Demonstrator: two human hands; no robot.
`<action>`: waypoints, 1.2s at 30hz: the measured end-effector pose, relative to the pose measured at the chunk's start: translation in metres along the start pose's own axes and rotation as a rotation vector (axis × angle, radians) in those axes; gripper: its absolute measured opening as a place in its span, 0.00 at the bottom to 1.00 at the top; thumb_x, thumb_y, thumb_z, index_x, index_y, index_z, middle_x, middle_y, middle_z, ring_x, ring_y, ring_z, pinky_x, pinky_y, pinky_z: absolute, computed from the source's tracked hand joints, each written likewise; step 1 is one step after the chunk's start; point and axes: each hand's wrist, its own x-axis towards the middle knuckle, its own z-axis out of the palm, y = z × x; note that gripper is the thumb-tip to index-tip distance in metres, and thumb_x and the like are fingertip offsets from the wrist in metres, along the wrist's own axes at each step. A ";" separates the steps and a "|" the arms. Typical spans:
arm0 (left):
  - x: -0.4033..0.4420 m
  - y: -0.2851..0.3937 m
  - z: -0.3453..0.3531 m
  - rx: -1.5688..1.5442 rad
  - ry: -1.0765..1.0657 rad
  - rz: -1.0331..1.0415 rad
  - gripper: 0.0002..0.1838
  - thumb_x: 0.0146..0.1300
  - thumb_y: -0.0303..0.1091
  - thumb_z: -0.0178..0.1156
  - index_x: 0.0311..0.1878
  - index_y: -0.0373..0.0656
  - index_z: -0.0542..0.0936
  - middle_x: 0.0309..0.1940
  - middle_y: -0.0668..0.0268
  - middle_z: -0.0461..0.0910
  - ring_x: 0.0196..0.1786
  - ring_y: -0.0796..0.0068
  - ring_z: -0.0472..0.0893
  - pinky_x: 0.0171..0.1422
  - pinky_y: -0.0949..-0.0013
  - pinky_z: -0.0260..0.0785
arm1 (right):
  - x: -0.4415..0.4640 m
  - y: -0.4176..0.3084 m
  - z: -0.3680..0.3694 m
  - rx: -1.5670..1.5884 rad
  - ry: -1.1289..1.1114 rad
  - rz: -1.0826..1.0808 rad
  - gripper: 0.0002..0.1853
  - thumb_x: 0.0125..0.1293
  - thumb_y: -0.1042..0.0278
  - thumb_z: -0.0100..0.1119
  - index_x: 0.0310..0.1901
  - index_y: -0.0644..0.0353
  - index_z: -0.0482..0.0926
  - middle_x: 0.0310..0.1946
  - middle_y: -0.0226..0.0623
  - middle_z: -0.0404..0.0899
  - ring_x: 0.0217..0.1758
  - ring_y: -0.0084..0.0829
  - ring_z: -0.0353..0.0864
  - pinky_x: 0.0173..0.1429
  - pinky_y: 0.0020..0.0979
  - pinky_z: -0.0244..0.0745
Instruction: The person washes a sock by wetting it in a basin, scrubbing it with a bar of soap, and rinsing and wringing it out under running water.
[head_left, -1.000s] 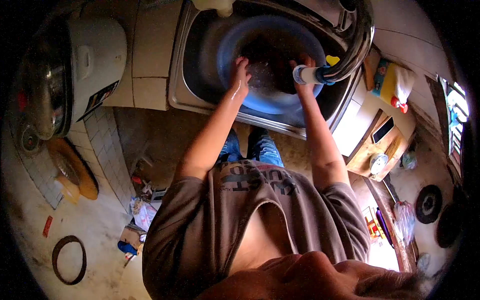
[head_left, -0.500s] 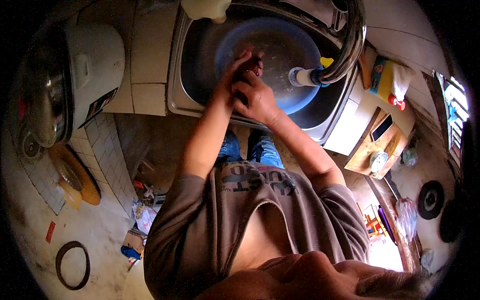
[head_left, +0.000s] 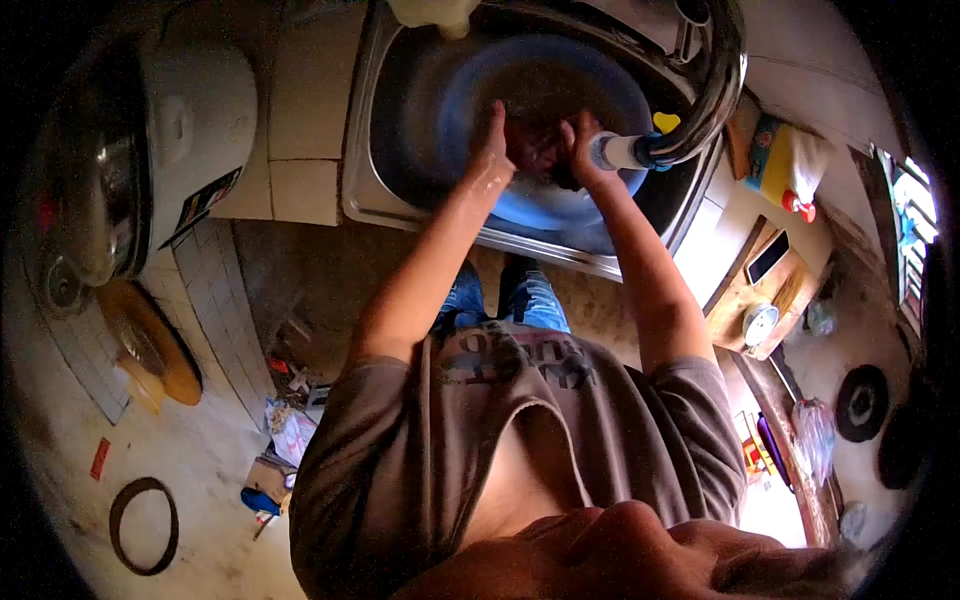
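Observation:
Both my hands are apart inside a blue basin (head_left: 478, 208) set in the metal sink. My left hand (head_left: 493, 145) is at the basin's left side, its thumb raised and its palm turned inward; it looks open, though its lower fingers fade into shadow. On the other side, close to the tap's mouth, my right hand (head_left: 586, 148) has bent fingers that seem closed round something dark. A dim reddish shape (head_left: 537, 145) shows between the hands; whether it is a thing or fingers in the water is unclear.
A curved metal tap (head_left: 722, 100) with a white and blue nozzle (head_left: 626, 152) reaches over the basin from the right. The sink rim (head_left: 362, 200) surrounds it. A rice cooker (head_left: 205, 120) stands left. At right are a yellow bottle (head_left: 778, 180) and a board (head_left: 735, 310) with a phone (head_left: 768, 257).
My hands were pressed together at the basin's left side. They have come apart, the right one moving right toward the tap nozzle and the left one staying near its place.

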 end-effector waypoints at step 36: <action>0.027 -0.012 -0.042 -0.285 -0.460 -0.161 0.15 0.62 0.52 0.57 0.31 0.51 0.75 0.27 0.68 0.76 0.34 0.72 0.77 0.37 0.64 0.70 | -0.051 -0.162 -0.088 0.399 0.277 -0.471 0.08 0.53 0.62 0.62 0.33 0.52 0.79 0.30 0.40 0.73 0.34 0.46 0.77 0.36 0.45 0.75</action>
